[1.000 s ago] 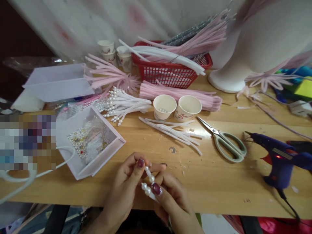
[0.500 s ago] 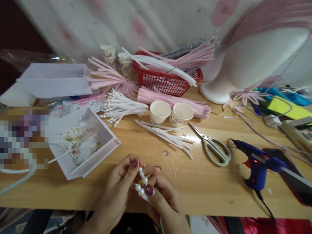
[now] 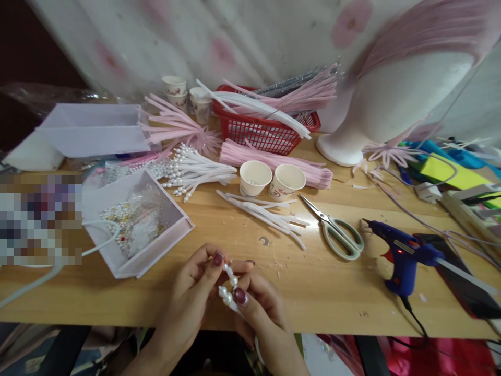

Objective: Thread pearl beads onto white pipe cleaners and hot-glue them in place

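Near the table's front edge, my left hand [image 3: 195, 292] pinches the upper end of a short white stem with pearl beads [image 3: 234, 281] between thumb and fingers. Close beside it, my right hand [image 3: 264, 310] is closed on pearl-tipped white stems [image 3: 226, 295], the thumb pressing just below the beads. The two hands nearly touch. My right fingers hide the lower part of the stems, so I cannot tell how they are joined. Past my hands lie loose white stems [image 3: 266, 214] and a bundle of pearl-tipped white stems [image 3: 207, 169].
Scissors [image 3: 340, 237] and a blue glue gun [image 3: 407, 250] with a lit red light lie at right. Two paper cups [image 3: 289, 183] stand before pink stems [image 3: 274, 162] and a red basket [image 3: 258, 133]. An open white box [image 3: 172, 235] holds beads at left. A white mannequin head [image 3: 407, 99] stands behind.
The view has shifted slightly, so the items at right appear a little further left and higher. Both hands keep almost the same grip on the beaded stems.
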A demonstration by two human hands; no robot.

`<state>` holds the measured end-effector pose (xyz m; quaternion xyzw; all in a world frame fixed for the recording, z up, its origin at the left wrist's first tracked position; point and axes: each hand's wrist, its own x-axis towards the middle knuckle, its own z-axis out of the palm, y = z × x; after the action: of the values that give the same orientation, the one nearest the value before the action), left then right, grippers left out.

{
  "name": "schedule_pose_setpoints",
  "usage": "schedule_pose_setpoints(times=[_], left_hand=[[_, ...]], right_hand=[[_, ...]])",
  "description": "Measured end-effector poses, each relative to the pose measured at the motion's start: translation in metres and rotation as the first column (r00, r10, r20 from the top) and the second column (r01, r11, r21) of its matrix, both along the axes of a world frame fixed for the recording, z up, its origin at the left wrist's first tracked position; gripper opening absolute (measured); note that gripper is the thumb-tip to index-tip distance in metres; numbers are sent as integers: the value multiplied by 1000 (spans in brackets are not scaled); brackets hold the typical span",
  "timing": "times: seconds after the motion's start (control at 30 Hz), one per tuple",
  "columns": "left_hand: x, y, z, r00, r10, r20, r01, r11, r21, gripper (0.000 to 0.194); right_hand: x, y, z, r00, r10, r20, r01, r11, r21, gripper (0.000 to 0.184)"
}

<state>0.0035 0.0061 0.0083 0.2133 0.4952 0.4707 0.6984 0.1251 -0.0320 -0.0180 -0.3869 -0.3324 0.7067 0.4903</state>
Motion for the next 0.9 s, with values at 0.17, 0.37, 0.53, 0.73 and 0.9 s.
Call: schedule_pose_setpoints(times=[0.17,0.37,0.53,0.73,0.9], left_hand=[[0,0,-1,1000,-13,17,13,1000,-6,44],[-1,-1,-3,1000,-16,8,16,1000,-4,46],[-1,0,-9,997,-3,81,4,1000,-15,42],[2,0,-7,985,56,162,-49,998,-51,43],[2,2,-9,983,88,163,-87,996,-13,37]], right_hand=[[0,-1,-3,1000,5,-21,-5,1000,6,38],[-1,0,0,998,-2,-59,3,1000,22,38],[1,1,-1,1000,-7,10,6,998,59,36],[3,1,-2,989,-69,134,53,992,116,35],[3,3,4,965,-95,245,50,981,186,34]])
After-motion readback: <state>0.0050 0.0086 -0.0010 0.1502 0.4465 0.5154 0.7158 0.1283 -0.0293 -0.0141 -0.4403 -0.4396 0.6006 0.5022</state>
